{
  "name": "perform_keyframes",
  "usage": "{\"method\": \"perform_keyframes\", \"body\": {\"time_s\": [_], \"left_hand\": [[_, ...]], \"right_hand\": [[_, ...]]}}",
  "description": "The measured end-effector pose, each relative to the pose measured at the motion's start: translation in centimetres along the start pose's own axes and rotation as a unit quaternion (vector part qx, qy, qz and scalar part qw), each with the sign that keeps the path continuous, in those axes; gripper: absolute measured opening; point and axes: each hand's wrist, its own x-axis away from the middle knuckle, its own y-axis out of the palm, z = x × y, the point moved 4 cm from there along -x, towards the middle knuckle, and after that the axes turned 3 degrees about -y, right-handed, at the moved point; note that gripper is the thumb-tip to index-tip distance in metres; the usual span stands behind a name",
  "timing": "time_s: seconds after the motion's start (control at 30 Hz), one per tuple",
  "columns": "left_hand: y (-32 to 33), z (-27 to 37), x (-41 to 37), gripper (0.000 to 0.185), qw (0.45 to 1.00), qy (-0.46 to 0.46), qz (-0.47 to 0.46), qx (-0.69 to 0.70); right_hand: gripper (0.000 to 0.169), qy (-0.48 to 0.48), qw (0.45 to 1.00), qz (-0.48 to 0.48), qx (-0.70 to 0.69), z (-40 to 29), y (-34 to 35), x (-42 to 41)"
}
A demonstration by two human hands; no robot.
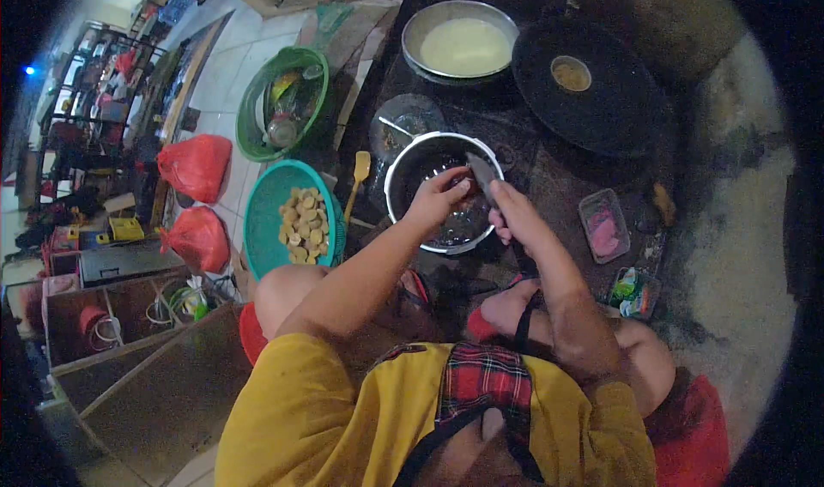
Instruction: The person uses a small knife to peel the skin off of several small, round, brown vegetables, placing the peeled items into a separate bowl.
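Observation:
Over a silver metal pot on the dark floor, my two hands come close together. The handle of a knife is in my right hand, and its wide grey blade points up and to the left. My left hand is beside the blade with its fingers bent. Whether a small piece is pinched in those fingertips is too blurred to tell. Shiny dark contents, with some reddish bits, show inside the pot. At its left, a teal plastic basket holds many round, brownish-yellow slices.
Beyond the pot are a metal basin of pale yellow liquid and a large black pan. A green basin, two red plastic bags and a yellow spatula lie left. A clear tub with something pink is right.

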Motion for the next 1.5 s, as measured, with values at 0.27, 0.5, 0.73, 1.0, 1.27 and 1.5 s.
{"method": "perform_keyframes", "body": {"time_s": [0.27, 0.5, 0.73, 1.0, 1.27, 1.5], "left_hand": [[0.2, 2.6, 4.1, 0.02, 0.994, -0.029, 0.06, 0.081], [0.3, 2.3, 6.5, 0.014, 0.973, -0.033, 0.083, 0.211], [0.4, 2.3, 6.8, 0.021, 0.972, -0.021, 0.047, 0.228], [-0.4, 3.3, 6.3, 0.038, 0.974, -0.004, -0.021, 0.224], [-1.1, 3.5, 5.9, 0.039, 0.969, -0.018, -0.085, 0.23], [-1.3, 3.2, 5.7, 0.043, 0.955, -0.053, -0.066, 0.285]], "right_hand": [[0.044, -0.043, 0.998, -0.035, 0.018, -1.5, 2.6, 1.9], [0.046, -0.055, 0.997, -0.048, 0.005, -1.6, 2.9, 2.3], [0.045, -0.108, 0.993, 0.0, 0.056, -2.0, 3.9, 2.4], [0.042, -0.129, 0.989, 0.031, 0.06, -3.5, 4.2, 2.4], [0.039, -0.094, 0.995, 0.026, 0.029, -2.4, 3.6, 1.1], [0.036, -0.09, 0.996, -0.016, -0.014, -2.0, 4.6, 1.0]]}}
